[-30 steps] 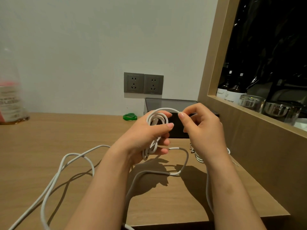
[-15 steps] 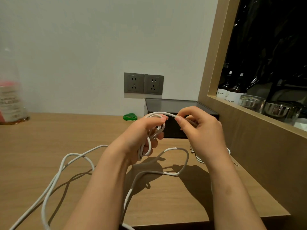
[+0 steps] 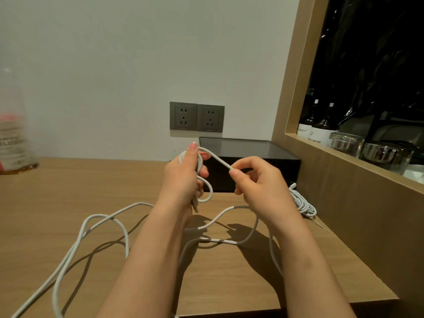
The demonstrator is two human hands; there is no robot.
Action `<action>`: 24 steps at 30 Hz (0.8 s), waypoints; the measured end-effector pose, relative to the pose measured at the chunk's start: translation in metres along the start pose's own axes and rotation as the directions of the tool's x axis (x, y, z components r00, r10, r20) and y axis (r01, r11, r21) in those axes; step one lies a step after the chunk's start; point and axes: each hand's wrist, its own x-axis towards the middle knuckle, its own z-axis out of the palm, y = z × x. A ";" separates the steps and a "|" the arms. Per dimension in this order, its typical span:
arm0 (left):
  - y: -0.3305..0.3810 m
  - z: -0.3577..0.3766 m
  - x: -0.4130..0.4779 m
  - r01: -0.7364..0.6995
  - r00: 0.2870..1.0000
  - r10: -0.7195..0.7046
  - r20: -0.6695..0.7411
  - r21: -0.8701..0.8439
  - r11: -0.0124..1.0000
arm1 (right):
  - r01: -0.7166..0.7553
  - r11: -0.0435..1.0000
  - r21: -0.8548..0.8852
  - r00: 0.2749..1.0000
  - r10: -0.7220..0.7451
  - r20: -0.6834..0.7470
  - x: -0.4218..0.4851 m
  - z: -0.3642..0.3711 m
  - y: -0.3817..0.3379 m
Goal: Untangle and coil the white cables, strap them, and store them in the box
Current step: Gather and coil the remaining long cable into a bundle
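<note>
- Loose white cable [image 3: 96, 228] trails across the desk [image 3: 68, 191] toward 8 o'clock.
- Your left hand [image 3: 183, 177] grips the coiled loops.
- Your right hand [image 3: 259, 180] pinches a strand.
- The black box [image 3: 263, 150] sits at 12 o'clock behind both hands.

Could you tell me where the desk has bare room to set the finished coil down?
Bare wood lies left of the hands, between the bottle and the loose cable loops. It is crowded by the box and the second coil.
</note>
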 end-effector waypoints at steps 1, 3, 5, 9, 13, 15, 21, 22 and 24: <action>-0.001 -0.001 0.002 -0.009 0.999 0.008 -0.042 -0.028 1.000 | -0.023 1.000 0.000 0.999 0.023 0.036 0.000 0.001 0.001; -0.002 -0.005 0.006 -0.003 0.994 -0.007 -0.106 -0.096 0.995 | -0.032 0.999 -0.039 0.996 0.035 0.088 0.000 0.002 0.004; -0.002 -0.008 0.008 0.025 0.990 -0.053 -0.131 -0.206 0.978 | -0.021 0.996 -0.084 0.993 0.030 0.111 0.000 0.002 0.006; -0.006 -0.010 0.011 0.073 0.968 -0.147 -0.205 -0.330 0.941 | -0.014 0.986 -0.165 0.993 0.034 0.117 0.000 0.009 0.007; -0.005 -0.015 0.016 0.140 0.957 -0.241 -0.164 -0.466 0.874 | 0.007 0.972 -0.234 0.982 0.037 0.186 -0.003 0.019 0.004; -0.003 -0.019 0.019 0.153 0.948 -0.279 -0.151 -0.553 0.819 | 0.017 0.970 -0.244 0.963 0.050 0.266 -0.005 0.023 0.001; 0.001 -0.023 0.017 -0.087 0.889 -0.145 -0.435 -0.470 0.878 | 0.068 0.964 -0.259 0.869 0.071 0.490 -0.010 0.025 -0.011; 0.002 -0.024 0.016 -0.133 0.868 -0.099 -0.487 -0.420 0.898 | 0.082 0.963 -0.256 0.849 0.068 0.524 -0.011 0.023 -0.012; 0.004 -0.025 0.013 -0.232 0.817 0.024 -0.576 -0.291 0.928 | 0.106 0.958 -0.268 0.808 0.074 0.584 -0.013 0.018 -0.014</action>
